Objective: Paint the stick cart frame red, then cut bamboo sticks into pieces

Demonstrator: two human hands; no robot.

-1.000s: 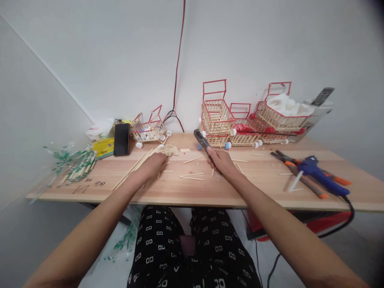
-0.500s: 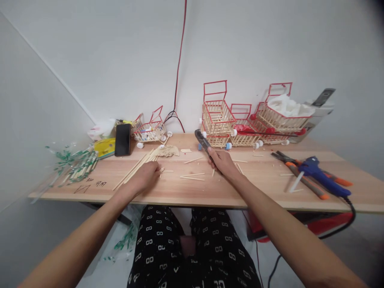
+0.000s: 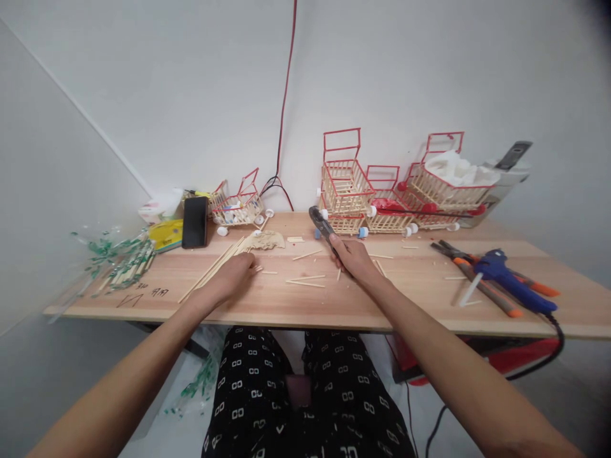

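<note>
Left hand (image 3: 237, 275) drawn back toward the near edge of the table (image 3: 281, 312), fingers curled together; impossible to tell whether pinching anything. At the back, carts (image 3: 347, 203), same as a second ago. Right hand (image 3: 356, 259) also unmoved, wrapped around a dark tool (image 3: 321, 222). Beside the left hand, long sticks (image 3: 211, 270); beyond, a pale scrap (image 3: 267, 240), now farther from the fingers. Just past the fingertips, short sticks (image 3: 270, 273): apparently attention on the small loose pieces, with the tool merely held in the other hand.
</note>
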